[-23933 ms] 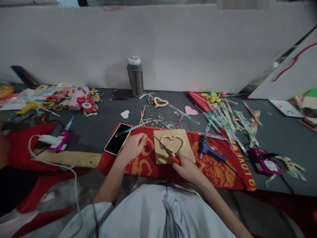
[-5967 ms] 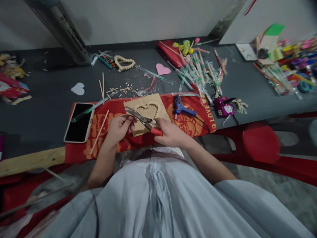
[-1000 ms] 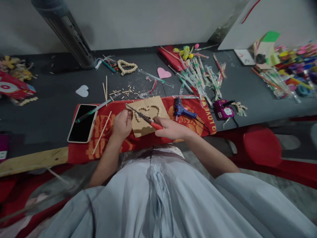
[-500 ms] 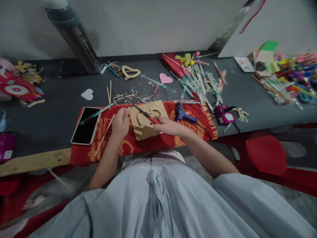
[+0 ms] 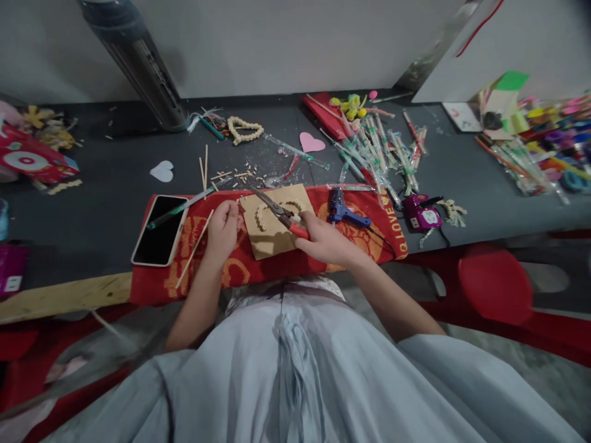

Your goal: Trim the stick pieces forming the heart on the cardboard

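Observation:
My right hand [image 5: 323, 240] grips long-nosed pliers [image 5: 278, 211] by their red handles, and their dark jaws point up and left. Below them lies a square brown board [image 5: 277, 245] bearing a curved outline of small pale pieces, partly covered by the tool. My left hand [image 5: 223, 229] is closed beside the board's left edge, fingertips pinched; whatever they hold is too small to make out. A thin wooden stick [image 5: 194, 251] lies left of that hand. Under everything spreads a red and orange towel [image 5: 272, 269]. On its right part rests a blue glue gun [image 5: 348, 215].
A phone [image 5: 159, 237] lies left on the towel, a wrapped stick across it. Behind are cut stick bits [image 5: 242, 176], a heart-shaped frame [image 5: 244, 130] and a pink paper heart [image 5: 311, 143]. Wrapped sticks [image 5: 373, 147] pile up right; a tall bottle [image 5: 150, 74] stands back left.
The pliers' handles have spread apart in my right hand, and that hand has shifted slightly right. My left hand stays nearly in place. The view has tilted a little.

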A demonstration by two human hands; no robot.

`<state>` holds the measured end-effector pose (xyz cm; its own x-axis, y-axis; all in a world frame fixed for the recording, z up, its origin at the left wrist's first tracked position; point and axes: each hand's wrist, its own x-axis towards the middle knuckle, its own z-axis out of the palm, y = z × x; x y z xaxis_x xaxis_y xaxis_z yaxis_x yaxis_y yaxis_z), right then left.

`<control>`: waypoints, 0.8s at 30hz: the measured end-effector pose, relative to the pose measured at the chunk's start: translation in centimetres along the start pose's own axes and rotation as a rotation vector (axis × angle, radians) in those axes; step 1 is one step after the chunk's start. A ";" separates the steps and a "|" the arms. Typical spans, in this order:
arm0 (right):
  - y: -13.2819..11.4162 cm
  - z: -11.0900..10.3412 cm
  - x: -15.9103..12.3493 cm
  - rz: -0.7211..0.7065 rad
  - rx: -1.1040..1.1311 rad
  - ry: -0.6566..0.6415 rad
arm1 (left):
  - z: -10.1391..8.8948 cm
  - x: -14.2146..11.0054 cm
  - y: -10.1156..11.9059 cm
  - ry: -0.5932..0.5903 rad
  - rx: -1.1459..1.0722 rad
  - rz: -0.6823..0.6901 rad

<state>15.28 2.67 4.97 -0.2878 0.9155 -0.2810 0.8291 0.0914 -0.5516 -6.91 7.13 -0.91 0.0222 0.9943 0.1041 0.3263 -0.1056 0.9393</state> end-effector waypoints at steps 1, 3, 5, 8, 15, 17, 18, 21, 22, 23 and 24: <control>0.0 0.2 -0.1 -0.015 -0.008 0.024 | 0.2 -0.1 0.1 -0.019 -0.074 -0.032; -0.1 0.7 -0.3 -0.038 -0.002 0.065 | 0.4 -0.4 0.4 -0.046 -0.196 -0.088; -0.2 1.2 -0.5 -0.034 0.029 0.091 | 0.6 -0.7 0.8 -0.069 -0.265 -0.117; -0.4 1.7 -0.5 0.006 0.132 0.126 | 0.9 -1.2 1.6 -0.123 -0.372 -0.154; -0.8 3.0 -0.2 -0.003 0.458 0.219 | 2.5 -2.7 3.0 -0.313 -0.566 -0.255; -0.8 3.2 -0.1 -0.006 0.469 0.231 | 3.0 -3.0 2.8 -0.308 -0.571 -0.261; -0.7 3.2 -0.1 0.003 0.468 0.229 | 3.1 -3.2 2.6 -0.290 -0.549 -0.249; -0.6 3.2 -0.1 0.057 0.497 0.198 | 3.4 -3.3 2.2 -0.252 -0.500 -0.215; -0.6 3.2 -0.1 0.077 0.520 0.187 | 3.4 -3.4 2.2 -0.265 -0.518 -0.226; -0.5 3.2 -0.1 0.095 0.545 0.173 | 3.3 -3.4 2.3 -0.286 -0.554 -0.249; -0.4 3.2 0.0 0.111 0.570 0.157 | 3.2 -3.4 2.4 -0.314 -0.596 -0.277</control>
<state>13.43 1.37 2.66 -0.1041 0.9584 -0.2658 0.4504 -0.1929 -0.8718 -3.16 3.58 -0.08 0.3130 0.9329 -0.1779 -0.2086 0.2503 0.9454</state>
